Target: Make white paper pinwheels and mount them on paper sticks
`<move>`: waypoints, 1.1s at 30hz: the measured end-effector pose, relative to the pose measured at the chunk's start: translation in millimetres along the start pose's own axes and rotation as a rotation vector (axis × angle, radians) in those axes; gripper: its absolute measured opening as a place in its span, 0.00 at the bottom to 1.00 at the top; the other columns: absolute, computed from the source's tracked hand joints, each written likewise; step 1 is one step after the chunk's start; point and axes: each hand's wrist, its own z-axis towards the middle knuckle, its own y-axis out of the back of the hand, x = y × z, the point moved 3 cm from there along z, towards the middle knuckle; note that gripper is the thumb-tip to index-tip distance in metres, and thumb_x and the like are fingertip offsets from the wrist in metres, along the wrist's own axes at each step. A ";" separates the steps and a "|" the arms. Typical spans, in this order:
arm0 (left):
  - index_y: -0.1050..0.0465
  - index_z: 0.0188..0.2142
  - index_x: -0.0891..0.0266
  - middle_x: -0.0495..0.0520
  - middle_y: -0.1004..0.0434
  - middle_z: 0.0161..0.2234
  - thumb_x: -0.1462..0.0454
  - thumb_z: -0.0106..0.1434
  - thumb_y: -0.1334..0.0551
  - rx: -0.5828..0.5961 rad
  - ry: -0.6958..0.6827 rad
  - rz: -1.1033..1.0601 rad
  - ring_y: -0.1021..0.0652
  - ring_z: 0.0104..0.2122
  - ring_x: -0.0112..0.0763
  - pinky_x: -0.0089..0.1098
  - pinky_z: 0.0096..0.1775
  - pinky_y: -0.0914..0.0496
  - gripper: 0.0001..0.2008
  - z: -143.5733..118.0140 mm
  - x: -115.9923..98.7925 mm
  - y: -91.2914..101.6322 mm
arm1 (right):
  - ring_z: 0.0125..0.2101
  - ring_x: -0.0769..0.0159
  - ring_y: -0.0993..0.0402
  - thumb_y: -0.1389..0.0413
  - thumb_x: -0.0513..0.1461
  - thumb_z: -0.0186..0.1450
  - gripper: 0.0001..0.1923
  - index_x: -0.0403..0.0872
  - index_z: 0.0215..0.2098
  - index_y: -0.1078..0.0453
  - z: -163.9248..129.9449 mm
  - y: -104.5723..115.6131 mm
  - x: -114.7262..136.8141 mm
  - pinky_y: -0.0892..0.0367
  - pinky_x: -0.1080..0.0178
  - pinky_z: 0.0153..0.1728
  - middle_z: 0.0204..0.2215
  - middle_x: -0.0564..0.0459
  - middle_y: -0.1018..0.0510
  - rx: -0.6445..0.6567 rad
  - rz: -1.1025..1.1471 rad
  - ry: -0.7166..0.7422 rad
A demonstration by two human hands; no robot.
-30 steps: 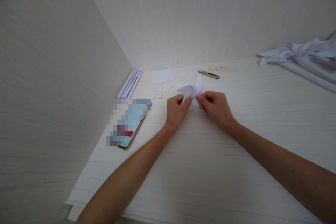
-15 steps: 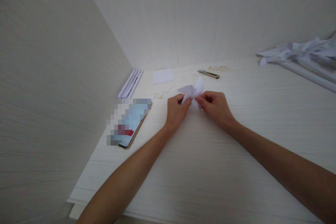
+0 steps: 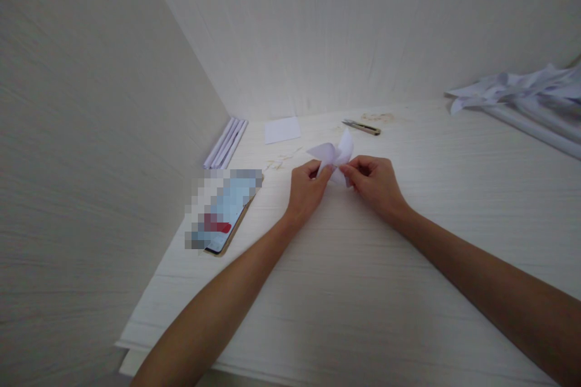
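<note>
Together, left hand (image 3: 305,188) and right hand (image 3: 373,182) pinch the folded paper (image 3: 334,155) with closed fingertips.

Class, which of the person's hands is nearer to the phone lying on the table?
Left. The left hand is just right of the phone; the right hand is farther right, both holding the folded paper.

left hand (image 3: 305,188) and right hand (image 3: 373,182) nudged slightly up, folded paper (image 3: 333,155) too
</note>
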 end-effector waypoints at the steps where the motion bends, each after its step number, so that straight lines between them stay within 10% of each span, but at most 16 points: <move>1: 0.39 0.15 0.63 0.43 0.42 0.16 0.64 0.53 0.45 0.003 -0.001 -0.005 0.41 0.20 0.21 0.26 0.24 0.44 0.12 0.4 1.0 -0.1 | 0.13 0.76 0.44 0.47 0.40 0.52 0.12 0.43 0.14 0.38 -0.2 0.1 0.1 0.48 0.69 0.16 0.11 0.58 0.36 0.000 0.007 0.003; 33: 0.43 0.16 0.62 0.44 0.46 0.17 0.57 0.57 0.49 0.056 0.028 -0.154 0.42 0.20 0.22 0.27 0.25 0.46 0.17 3.1 13.3 -1.0 | 0.15 0.74 0.44 0.47 0.38 0.51 0.11 0.44 0.13 0.39 -1.2 0.5 -1.4 0.47 0.68 0.18 0.12 0.57 0.36 -0.070 -0.034 -0.007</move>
